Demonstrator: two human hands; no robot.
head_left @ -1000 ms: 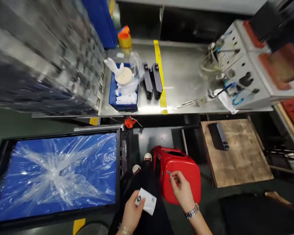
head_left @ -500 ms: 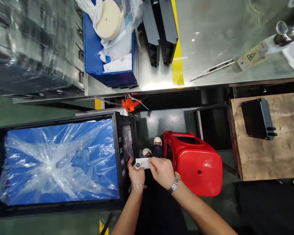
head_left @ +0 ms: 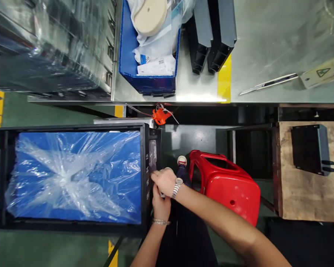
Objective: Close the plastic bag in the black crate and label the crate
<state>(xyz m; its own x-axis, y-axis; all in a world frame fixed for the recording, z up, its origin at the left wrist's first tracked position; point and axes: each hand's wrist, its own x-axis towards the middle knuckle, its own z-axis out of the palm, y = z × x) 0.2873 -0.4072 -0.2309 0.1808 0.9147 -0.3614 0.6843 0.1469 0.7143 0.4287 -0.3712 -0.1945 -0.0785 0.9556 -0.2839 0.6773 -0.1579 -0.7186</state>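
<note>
Both my hands are pressed up against the outer end wall of the black crate (head_left: 144,230) on my left — right hand (head_left: 164,180) on top, fingers flat and curled toward the clear label pocket (head_left: 153,159) on that wall, left hand (head_left: 160,205) just under it, steadying from below. A sliver of white shows between the hands, probably a small card (head_left: 161,194), but it is mostly covered, so whether either hand truly pinches it I cannot tell; neither palm is spread open. The pocket faces me, so both hands work at it from the side while I sit. The crate is lined with blue board under crumpled clear plastic film (head_left: 72,174), which keeps the inside covered. Red stool (head_left: 228,185) sits just beside my right arm, tipped on its side. On the steel bench (head_left: 267,44) above: a blue bin (head_left: 147,79) with bagged white bits and a printed label — text too small to read — two dark grey parts (head_left: 214,33) side by side across a yellow stripe, and a pale tag (head_left: 321,72) with a triangle warning sign. Another dark part (head_left: 308,148) rests on the wooden board (head_left: 303,200).
</note>
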